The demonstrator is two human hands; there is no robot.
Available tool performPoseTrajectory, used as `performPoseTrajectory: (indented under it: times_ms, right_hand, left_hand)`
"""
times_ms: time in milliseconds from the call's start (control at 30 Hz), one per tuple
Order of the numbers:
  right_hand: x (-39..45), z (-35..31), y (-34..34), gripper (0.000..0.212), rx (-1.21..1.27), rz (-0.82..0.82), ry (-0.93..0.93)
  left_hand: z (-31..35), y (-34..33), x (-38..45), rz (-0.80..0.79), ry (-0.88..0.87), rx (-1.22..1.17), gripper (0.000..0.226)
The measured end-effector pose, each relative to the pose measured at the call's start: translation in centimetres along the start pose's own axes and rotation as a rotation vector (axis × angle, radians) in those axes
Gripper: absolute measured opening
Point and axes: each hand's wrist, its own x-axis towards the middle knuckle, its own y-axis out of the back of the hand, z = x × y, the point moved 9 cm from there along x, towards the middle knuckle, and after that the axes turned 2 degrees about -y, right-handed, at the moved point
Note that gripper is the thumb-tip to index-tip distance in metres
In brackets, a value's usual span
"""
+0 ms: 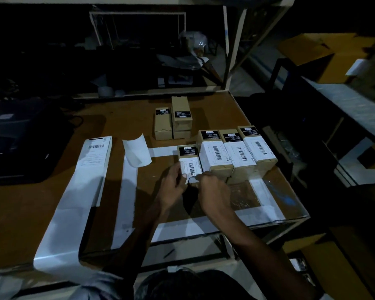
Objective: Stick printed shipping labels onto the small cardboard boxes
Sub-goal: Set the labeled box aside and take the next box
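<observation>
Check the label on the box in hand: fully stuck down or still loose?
Still loose. The label lies flat across the box top, but its near edge curls up between the left hand and right hand.

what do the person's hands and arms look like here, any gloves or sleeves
Both hands are bare: no gloves on the left hand or the right hand, and no rings, watch or wristband can be made out in the dim light. Both forearms are uncovered up to the elbow. At the bottom edge of the view, light-coloured cloth shows near the left upper arm, probably a short sleeve.
</observation>
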Motion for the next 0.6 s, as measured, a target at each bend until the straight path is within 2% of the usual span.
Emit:
performPoseTrajectory:
  times_ms: [100,233,400,500,600]
  right_hand:
    - [1.2,-0.8,0.3,0.021,0.008,0.000,0.005]
    - [3.6,-2.4,0.1,0.015,0.149,-0.036,-0.005]
    - [8.8,-5.8,0.5,0.016,0.291,-0.058,0.010]
    - [13.8,-7.8,-1.5,0.015,0.440,-0.063,-0.121]
    - [17.1,-8.9,-5.8,0.020,0.772,-0.142,-0.371]
  left_hand:
    - [-1.3,1.7,0.3,0.029,0.073,0.024,0.040]
    - [-3.9,4.6,2.1,0.060,0.143,-0.017,0.014]
    - [-5.2,9.7,6.5,0.217,0.155,-0.119,0.037]
    - [-5.7,12.7,9.9,0.283,0.148,-0.125,0.034]
    - [-6.8,14.8,14.4,0.295,0.161,-0.165,0.033]
